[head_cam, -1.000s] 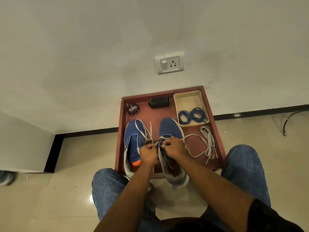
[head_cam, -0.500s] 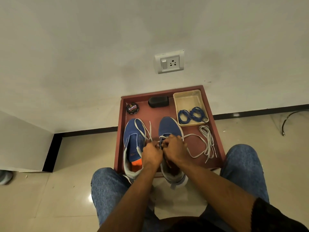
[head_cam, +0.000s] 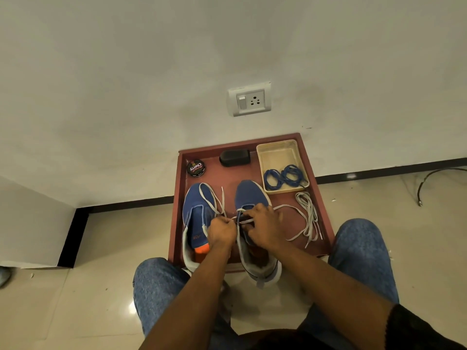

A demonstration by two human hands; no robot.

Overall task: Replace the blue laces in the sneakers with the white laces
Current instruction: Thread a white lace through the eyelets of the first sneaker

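Note:
Two blue sneakers stand side by side in a red-brown tray (head_cam: pixel 319 195). The left sneaker (head_cam: pixel 197 205) has a white lace lying loosely across its top. Both my hands are over the lacing of the right sneaker (head_cam: pixel 249 193). My left hand (head_cam: pixel 222 231) pinches a white lace end at the shoe's left eyelets. Fingers of my right hand (head_cam: pixel 262 228) curl around the white lace (head_cam: pixel 305 215), which trails to the right and bunches on the tray floor. The blue laces (head_cam: pixel 284 176) lie coiled in a cream tray (head_cam: pixel 276 151) at the back right.
A round shoe-polish tin (head_cam: pixel 195 168) and a black brush (head_cam: pixel 234 157) sit at the back of the tray. A wall with a socket (head_cam: pixel 249 99) rises just behind. My knees in jeans flank the tray. A dark cable (head_cam: pixel 434 178) lies on the floor at right.
Both hands shifted slightly over the right sneaker's lacing, the left hand drawing the lace end a little to the left. The sneakers and the blue laces stayed where they were.

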